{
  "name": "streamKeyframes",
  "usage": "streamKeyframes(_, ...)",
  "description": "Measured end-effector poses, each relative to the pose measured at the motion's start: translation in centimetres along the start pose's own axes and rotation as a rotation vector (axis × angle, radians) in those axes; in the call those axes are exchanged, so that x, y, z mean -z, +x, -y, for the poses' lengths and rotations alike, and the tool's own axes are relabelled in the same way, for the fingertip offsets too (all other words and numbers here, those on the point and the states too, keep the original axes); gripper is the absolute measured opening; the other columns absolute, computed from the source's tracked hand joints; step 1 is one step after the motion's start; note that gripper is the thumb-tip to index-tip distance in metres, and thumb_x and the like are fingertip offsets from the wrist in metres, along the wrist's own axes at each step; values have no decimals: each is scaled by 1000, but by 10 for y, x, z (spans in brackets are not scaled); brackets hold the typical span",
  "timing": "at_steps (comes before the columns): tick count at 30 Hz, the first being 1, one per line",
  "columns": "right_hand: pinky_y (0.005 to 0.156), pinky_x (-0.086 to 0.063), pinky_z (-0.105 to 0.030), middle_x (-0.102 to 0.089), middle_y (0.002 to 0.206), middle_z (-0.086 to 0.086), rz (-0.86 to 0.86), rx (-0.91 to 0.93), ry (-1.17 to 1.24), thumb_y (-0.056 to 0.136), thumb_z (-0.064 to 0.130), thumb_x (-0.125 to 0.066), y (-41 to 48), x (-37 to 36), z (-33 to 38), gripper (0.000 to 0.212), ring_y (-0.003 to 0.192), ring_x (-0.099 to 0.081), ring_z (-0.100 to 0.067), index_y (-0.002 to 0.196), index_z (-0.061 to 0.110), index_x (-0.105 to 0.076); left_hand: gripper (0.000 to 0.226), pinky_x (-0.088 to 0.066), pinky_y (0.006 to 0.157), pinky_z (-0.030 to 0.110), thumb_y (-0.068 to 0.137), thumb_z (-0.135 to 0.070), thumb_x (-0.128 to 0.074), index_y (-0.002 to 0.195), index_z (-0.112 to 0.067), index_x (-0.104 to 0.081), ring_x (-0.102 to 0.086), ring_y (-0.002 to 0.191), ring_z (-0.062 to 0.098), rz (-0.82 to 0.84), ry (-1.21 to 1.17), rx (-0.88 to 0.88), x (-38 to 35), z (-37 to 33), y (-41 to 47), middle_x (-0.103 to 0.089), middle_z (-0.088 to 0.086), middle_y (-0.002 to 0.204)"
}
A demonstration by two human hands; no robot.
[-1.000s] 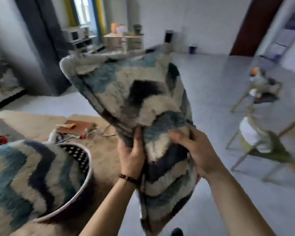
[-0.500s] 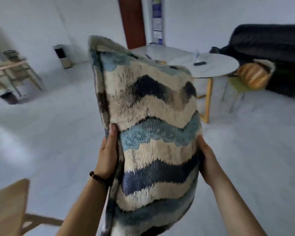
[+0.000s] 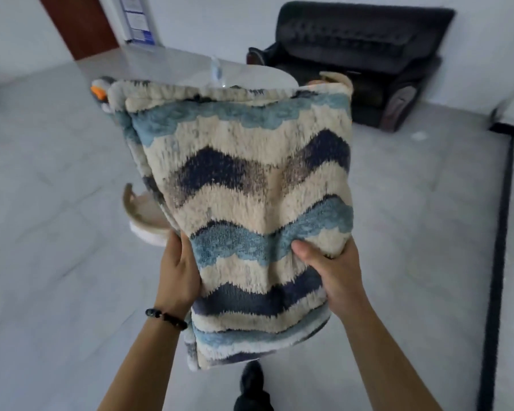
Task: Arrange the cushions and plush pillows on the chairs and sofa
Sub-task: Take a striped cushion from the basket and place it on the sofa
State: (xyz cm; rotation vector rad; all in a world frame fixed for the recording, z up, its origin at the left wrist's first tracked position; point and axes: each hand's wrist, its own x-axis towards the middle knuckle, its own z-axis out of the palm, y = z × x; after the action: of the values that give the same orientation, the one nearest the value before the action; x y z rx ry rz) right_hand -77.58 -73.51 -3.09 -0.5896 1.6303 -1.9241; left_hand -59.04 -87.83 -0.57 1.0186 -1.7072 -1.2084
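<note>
Grey floor (image 3: pixel 57 203) fills my view. My left hand (image 3: pixel 178 274) grips the plush pillow (image 3: pixel 250 188) by its left edge, fingers hidden behind it. My right hand (image 3: pixel 336 277) pinches the right edge, thumb (image 3: pixel 303 249) pressed into the front. The pillow hangs upright between both hands. Behind the pillow stand a round table (image 3: pixel 175 66), mostly covered, and a blurred dark sofa (image 3: pixel 362 54).

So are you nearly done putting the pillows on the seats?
Not nearly. Done: nothing I can see placed; no cushion shows on the black sofa. In hand: the striped cushion, gripped by the left hand and right hand. Left: setting it on the sofa or a chair.
</note>
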Motion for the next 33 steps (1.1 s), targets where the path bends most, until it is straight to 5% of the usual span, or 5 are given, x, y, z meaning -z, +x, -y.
streamKeyframes(6,103,-50,-54,-68,128,-12,-106,-29,128,74,57,-79,129,10,11,78,121,-63,-32,136,15,-56,38,-34,118,52,110,-16,-37,147,-18,-44,-46,139,22,98,-134,59,-90,28,174,-51,3,149)
streamKeyframes(11,73,-59,-28,-76,108,-4,-343,-7,218,79,21,-65,219,75,26,47,103,-72,-24,125,12,-62,24,-39,98,19,111,-24,-33,124,-23,-53,-51,107,4,211,-155,41,-224,-16,273,-58,-14,117)
streamKeyframes(22,81,-60,-35,-77,107,2,-531,-55,-15,52,49,-86,533,241,41,70,103,-72,-20,115,22,-68,29,-38,75,8,110,-29,-32,93,-36,-53,-50,70,-19,236,-182,35,-534,-55,478,-48,-21,85)
streamKeyframes(28,85,-60,-38,-77,103,8,-551,-74,-118,53,59,-85,722,275,67,69,97,-73,-10,111,26,-69,23,-26,91,8,107,-48,-19,114,-39,-39,-36,85,-42,311,-96,118,-631,-63,602,-39,-34,103)
streamKeyframes(33,78,-59,-31,-77,97,11,-540,-89,-197,50,60,-84,886,304,48,69,89,-73,-4,107,26,-67,96,-25,123,48,78,-94,-25,153,-35,-31,-33,147,15,366,-129,179,-737,-19,719,-39,-8,158)
